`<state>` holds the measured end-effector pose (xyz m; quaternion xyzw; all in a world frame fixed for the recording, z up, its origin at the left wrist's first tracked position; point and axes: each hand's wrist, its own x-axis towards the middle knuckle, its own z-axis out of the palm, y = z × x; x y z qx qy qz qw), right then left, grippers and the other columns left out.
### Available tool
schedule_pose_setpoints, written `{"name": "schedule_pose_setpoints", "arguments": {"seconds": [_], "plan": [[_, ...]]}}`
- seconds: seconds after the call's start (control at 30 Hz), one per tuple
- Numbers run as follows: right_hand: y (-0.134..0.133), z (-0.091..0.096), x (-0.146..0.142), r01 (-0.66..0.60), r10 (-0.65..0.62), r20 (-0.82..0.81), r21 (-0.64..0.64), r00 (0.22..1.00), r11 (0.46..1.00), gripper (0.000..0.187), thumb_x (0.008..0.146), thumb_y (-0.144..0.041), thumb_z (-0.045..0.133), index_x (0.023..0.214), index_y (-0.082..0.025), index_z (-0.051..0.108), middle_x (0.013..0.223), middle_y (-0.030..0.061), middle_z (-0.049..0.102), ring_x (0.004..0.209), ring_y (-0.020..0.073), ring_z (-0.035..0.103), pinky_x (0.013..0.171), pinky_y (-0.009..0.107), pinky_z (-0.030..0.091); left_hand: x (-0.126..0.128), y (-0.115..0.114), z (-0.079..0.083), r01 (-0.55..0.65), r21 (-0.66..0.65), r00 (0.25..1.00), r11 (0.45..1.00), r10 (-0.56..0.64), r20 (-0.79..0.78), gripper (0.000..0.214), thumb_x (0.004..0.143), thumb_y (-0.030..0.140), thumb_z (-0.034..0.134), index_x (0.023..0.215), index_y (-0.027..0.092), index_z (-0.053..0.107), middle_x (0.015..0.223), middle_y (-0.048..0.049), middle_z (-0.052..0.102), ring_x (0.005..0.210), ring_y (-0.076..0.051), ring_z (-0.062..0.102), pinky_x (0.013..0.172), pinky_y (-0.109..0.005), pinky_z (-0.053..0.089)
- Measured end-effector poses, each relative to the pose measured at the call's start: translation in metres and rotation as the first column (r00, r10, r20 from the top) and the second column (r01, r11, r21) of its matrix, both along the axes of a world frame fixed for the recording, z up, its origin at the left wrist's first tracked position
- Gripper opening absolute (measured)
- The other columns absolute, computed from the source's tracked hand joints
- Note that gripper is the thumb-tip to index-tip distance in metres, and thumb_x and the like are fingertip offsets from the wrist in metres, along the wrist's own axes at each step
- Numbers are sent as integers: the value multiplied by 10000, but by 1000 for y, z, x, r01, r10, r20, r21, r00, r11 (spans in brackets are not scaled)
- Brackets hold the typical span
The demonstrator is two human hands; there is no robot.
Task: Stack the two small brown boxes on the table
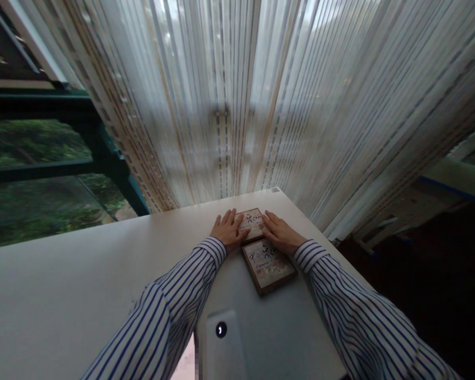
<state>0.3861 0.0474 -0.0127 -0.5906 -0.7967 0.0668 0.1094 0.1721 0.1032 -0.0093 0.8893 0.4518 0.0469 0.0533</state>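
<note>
Two flat boxes with printed lids lie end to end on the white table. The far box sits between my two hands, and the near box adjoins it on my side. My left hand rests at the far box's left edge, fingers spread and thumb over its lid. At the opposite edge, my right hand has its fingers stretched out, their tips touching that same box. Its palm and wrist are beside the near box's upper right corner. Neither hand is closed round a box.
Below the boxes, a white device with a round black spot is on the table. Pale striped curtains hang just behind the table's far edge. A green-framed window is at left; the table's right edge borders dark floor.
</note>
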Motion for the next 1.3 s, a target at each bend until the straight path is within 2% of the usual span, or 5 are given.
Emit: {"name": "schedule_pose_setpoints", "arguments": {"seconds": [0.23,0.37,0.67,0.93,1.3], "plan": [[-63,-3,7,-61,68,-60,109,996,992,614,886,-440,317,1372,-76,229,1433,191,194,1318,263,176,1057,433,223,-18,-35,13,159,18,987,987,-159,28,735,791,668,214,1370,218,261,1452,-115,190,1331,-272,139,1043,-489,150],[-79,-7,5,-69,73,-34,99,997,993,618,882,-445,326,1374,-86,226,1434,183,198,1316,275,178,1054,452,229,-24,-53,11,237,-19,971,971,-236,22,821,731,727,270,1373,216,251,1448,-125,200,1325,-283,155,1044,-495,150],[-80,-13,-6,-44,44,-18,31,999,999,618,885,-446,286,1355,-45,261,1430,198,198,1307,290,203,1044,470,245,-27,-59,-3,243,-28,970,970,-242,32,798,726,704,345,1371,244,249,1459,-100,171,1327,-282,149,1041,-512,162],[-80,-12,-6,-40,40,-13,24,999,999,618,888,-434,288,1348,-21,267,1422,204,218,1302,279,219,1051,449,235,-26,-60,-6,234,-36,972,972,-232,39,835,715,736,290,1372,222,254,1461,-109,158,1327,-281,150,1042,-510,165],[-79,-14,-5,-35,36,-25,40,999,999,612,886,-438,287,1354,-43,266,1423,191,228,1298,273,235,1045,446,249,-25,-60,-6,234,-44,972,971,-232,37,823,728,716,311,1377,215,242,1461,-116,153,1329,-282,144,1042,-508,169]]}}
